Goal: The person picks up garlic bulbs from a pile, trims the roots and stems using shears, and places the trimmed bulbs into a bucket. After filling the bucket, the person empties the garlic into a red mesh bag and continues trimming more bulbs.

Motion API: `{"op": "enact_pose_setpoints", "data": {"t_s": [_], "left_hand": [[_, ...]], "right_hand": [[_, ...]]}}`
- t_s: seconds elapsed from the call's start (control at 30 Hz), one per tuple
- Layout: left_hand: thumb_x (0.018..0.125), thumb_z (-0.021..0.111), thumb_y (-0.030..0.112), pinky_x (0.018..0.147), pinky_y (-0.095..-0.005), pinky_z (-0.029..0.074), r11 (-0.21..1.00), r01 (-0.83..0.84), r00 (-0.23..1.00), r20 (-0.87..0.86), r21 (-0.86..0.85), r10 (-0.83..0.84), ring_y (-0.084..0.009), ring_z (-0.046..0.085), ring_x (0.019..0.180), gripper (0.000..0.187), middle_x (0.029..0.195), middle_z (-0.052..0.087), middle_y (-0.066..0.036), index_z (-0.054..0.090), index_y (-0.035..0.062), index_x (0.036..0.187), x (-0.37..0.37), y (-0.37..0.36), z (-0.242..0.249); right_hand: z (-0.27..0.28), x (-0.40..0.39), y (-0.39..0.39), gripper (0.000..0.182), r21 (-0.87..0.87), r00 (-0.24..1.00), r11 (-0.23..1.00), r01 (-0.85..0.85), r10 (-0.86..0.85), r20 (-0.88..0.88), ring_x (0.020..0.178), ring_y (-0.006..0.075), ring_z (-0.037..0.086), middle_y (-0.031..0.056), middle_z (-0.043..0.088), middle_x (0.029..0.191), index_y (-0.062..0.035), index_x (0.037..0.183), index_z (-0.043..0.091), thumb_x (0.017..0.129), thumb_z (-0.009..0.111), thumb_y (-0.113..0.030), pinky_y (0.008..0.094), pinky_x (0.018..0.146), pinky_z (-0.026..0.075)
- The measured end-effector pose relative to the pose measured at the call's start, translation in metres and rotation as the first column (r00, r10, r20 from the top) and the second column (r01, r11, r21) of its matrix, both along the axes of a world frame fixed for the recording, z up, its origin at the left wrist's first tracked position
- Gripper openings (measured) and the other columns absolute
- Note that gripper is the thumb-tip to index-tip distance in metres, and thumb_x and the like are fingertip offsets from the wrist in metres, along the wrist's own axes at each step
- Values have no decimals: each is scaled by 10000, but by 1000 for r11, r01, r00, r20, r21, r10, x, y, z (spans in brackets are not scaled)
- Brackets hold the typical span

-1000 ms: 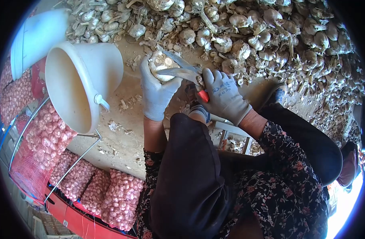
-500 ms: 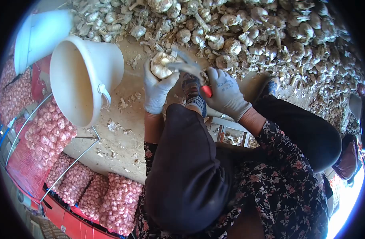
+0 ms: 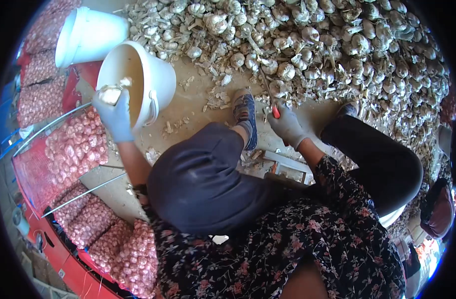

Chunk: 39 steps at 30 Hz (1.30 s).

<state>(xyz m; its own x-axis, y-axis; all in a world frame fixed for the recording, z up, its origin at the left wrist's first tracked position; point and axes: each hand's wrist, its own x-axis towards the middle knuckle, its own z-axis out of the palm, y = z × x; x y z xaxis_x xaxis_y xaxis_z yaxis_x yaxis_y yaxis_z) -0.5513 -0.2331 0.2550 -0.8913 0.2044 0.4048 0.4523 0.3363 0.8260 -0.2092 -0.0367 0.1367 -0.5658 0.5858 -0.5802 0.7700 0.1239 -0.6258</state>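
I clamp garlic bulb (image 3: 109, 94) in left hand (image 3: 114, 113), at rim of white bucket (image 3: 162, 74); right hand (image 3: 286, 125) wraps red-handled shears (image 3: 275, 112).

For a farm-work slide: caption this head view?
Gloved left hand holds garlic by a white bucket; right hand grips a red-handled tool.

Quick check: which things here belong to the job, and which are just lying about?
Job, it seems: left hand, holding garlic; right hand, holding shears; nearer bucket; garlic heap.

Probably just lying about: other bucket; net bags; floor scraps.
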Motion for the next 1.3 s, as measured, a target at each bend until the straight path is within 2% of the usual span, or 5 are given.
{"op": "enact_pose_setpoints", "data": {"t_s": [0.13, 0.23, 0.47, 0.63, 1.3], "left_hand": [[788, 671, 254, 802, -374, 481, 510, -124, 911, -301, -851, -282, -323, 595, 880, 472, 1010, 593, -187, 546, 26, 1182, -44, 53, 1], [794, 697, 308, 842, -335, 481, 914, 396, 742, 615, -83, -266, -216, 570, 997, 549, 1019, 630, -172, 523, -67, 1155, 0, 177, -38], [620, 761, 409, 980, -436, 390, 840, 240, 927, 373, -487, -49, -398, 471, 1155, 834, 1241, 461, -295, 408, -43, 1226, 26, 260, -200], [727, 628, 122, 576, -252, 481, 717, -55, 513, 636, 695, -577, -100, 537, 668, 169, 802, 615, -44, 541, 115, 872, 38, 186, -158], [704, 702, -53, 471, -242, 315, 332, -11, 563, 280, 943, -778, -23, 368, 558, 406, 630, 368, 85, 360, 164, 667, 137, 139, -63]], "right_hand": [[-21, 6, 1, 396, -66, 999, 997, 27, -24, 46, 911, 471, 569, 297, 606, 927, 15, 974, 543, 843, 547, -359, 491, 797, 454], [-13, -3, 14, 382, -102, 997, 995, -1, 9, 72, 922, 471, 565, 297, 606, 933, 10, 1013, 548, 843, 557, -332, 489, 805, 450], [-68, 9, 53, 105, -303, 976, 947, 109, -159, -147, 496, 79, 478, -15, 525, 607, -45, 815, 556, 836, 604, -136, 245, 447, 378], [-66, -3, 84, 82, -98, 988, 995, -28, 12, -156, 577, 60, 464, -17, 503, 650, -57, 860, 559, 837, 590, -129, 242, 513, 377], [57, 62, 30, 215, -397, 966, 917, 33, -131, -222, 577, 98, 464, -5, 524, 682, -38, 857, 570, 848, 629, -245, 260, 524, 383]]}}
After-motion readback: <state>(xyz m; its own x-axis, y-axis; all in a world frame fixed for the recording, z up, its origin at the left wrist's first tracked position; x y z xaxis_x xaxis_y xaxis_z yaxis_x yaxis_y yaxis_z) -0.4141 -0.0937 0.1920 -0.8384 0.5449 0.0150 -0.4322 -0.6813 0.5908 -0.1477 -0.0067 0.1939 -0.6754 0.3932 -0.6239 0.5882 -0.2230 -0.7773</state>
